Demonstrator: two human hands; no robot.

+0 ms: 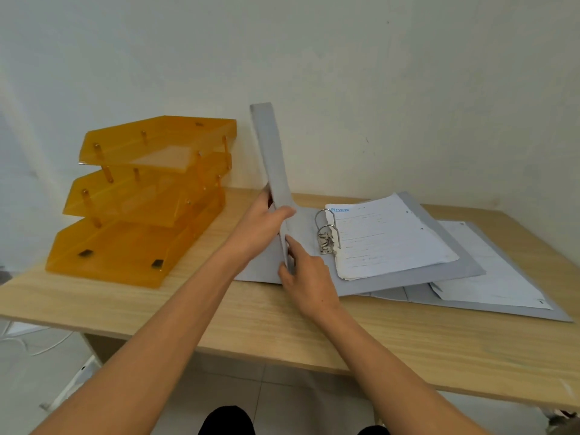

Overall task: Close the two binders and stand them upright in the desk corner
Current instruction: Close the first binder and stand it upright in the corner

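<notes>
A grey lever-arch binder [405,279] lies open on the wooden desk [219,312], with a stack of white papers [389,237] on its metal rings [326,235]. Its left cover [271,152] is raised nearly upright. My left hand [266,221] grips that cover at mid-height, thumb on the inner face. My right hand [306,274] holds the cover's lower edge near the fold. A second grey binder [508,296] lies open and flat beneath the first, at the right, with a white sheet [489,277] on it.
An orange three-tier letter tray [141,202] stands at the desk's back left, close to the raised cover. A pale wall [345,73] runs behind the desk. White cables [31,343] lie on the tiled floor at the lower left.
</notes>
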